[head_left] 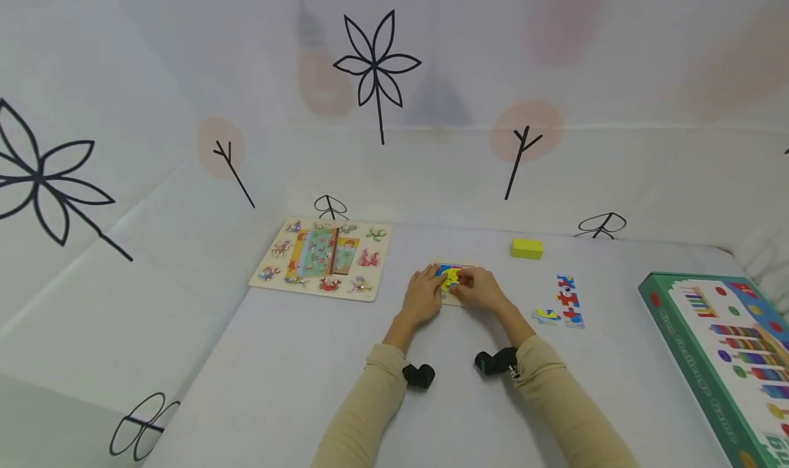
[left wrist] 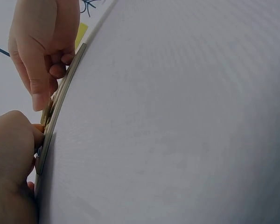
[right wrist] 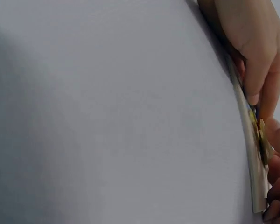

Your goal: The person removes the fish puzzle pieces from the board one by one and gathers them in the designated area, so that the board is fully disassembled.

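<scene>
A small wooden jigsaw board [head_left: 453, 301] lies on the table with yellow and blue pieces in its middle. My left hand [head_left: 423, 295] rests over the board's left side, its thumb reaching the yellow part. From the other side, my right hand [head_left: 483, 290] pinches a yellow puzzle piece [head_left: 452, 277] between thumb and fingers. In the right wrist view this piece [right wrist: 265, 137] stands tilted just above the board [right wrist: 254, 186]. The left wrist view shows the board edge-on, with both hands close together over it. Fingers hide much of the picture.
Right of the hands lie a joined strip of red and blue puzzle pieces [head_left: 567, 297] and a loose yellow-blue piece [head_left: 546, 315]. A yellow block [head_left: 527, 249] sits behind them. A sea-animal puzzle board [head_left: 320, 259] is at far left, a green game box [head_left: 727, 345] at right.
</scene>
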Available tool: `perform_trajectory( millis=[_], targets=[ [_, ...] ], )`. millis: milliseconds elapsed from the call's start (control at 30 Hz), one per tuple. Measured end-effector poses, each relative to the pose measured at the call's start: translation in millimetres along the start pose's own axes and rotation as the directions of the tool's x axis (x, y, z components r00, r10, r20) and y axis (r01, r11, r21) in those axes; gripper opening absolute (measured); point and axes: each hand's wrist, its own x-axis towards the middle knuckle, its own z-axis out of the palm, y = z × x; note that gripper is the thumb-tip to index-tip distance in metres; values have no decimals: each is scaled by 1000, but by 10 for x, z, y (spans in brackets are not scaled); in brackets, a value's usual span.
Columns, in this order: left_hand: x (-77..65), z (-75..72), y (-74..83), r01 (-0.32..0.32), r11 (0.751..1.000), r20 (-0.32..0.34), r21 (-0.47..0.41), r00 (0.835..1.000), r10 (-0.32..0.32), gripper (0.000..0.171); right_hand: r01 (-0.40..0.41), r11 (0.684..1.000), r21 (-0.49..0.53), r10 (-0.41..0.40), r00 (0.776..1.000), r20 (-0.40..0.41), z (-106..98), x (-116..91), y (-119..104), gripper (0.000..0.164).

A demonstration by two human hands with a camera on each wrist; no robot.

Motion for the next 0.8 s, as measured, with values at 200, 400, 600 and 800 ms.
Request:
perform_trajectory(
  millis=[200,400,600,800],
  targets=[
    [4,6,5,1,1000,2,-12,1000,-1,40,12,1000,-2,-12,998,60,-71,35,-13,28],
    [6,3,3,-6,1000,-8,-1,1000,6,39,33,998,-49,-30,997,67,-80,10,-28,33],
    [2,16,-7,-3,1000,-13,4,1000,3,40,164,984,-75,-162,986,34,218,264,639,51],
    [0,13,-2,0,1000,-3,-4,1000,0,40,213,975,-63,-209,976,63,388,479,1123,53]
  ],
)
